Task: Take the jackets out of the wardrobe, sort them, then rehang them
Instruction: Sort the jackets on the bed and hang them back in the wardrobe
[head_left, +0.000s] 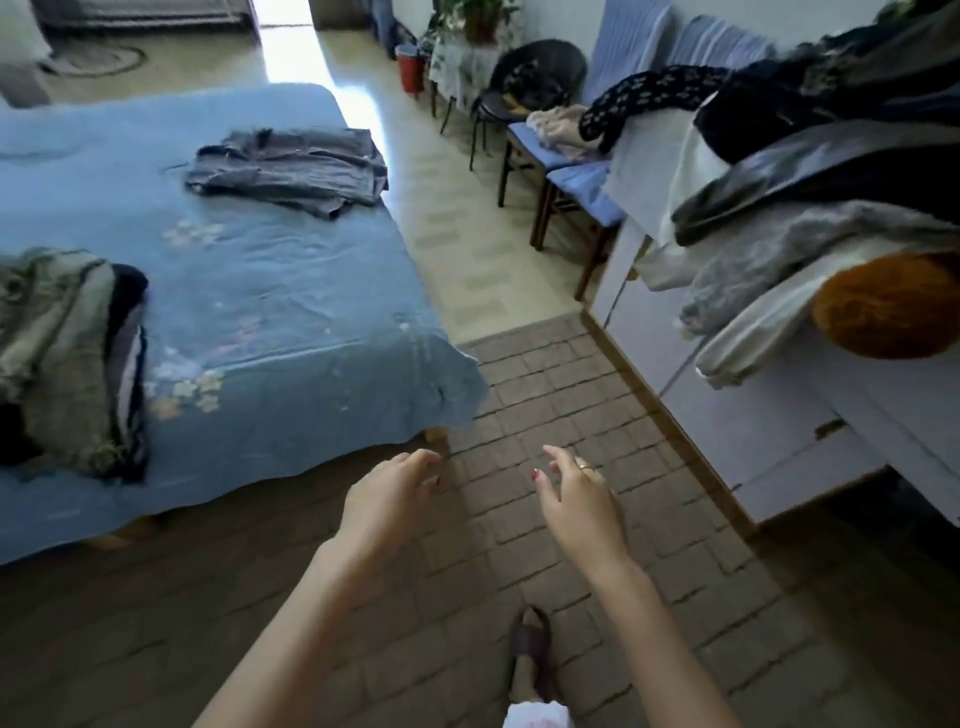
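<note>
A person looks down at their own two bare hands, held out low over a brick-patterned floor (545, 395), one slippered foot (530, 644) below them. The left hand (387, 499) and right hand (576, 499) are both empty, fingers loosely spread and slightly curled, apart from each other and touching nothing. To the left stands a bed (291, 291) under a blue cover; a folded olive and dark jacket pile (72, 358) lies at its near left edge, and a grey jacket (291, 171) lies flat farther up, well apart from the pile. To the right, more dark and grey garments (810, 218) are heaped on a pale cabinet (769, 441). The step in hand appears to be fetching the next jacket; it would go best taken by the shoulders with both hands, lifted clear of the heap so nothing slides off. Blue chairs (576, 182) stand beyond.
</note>
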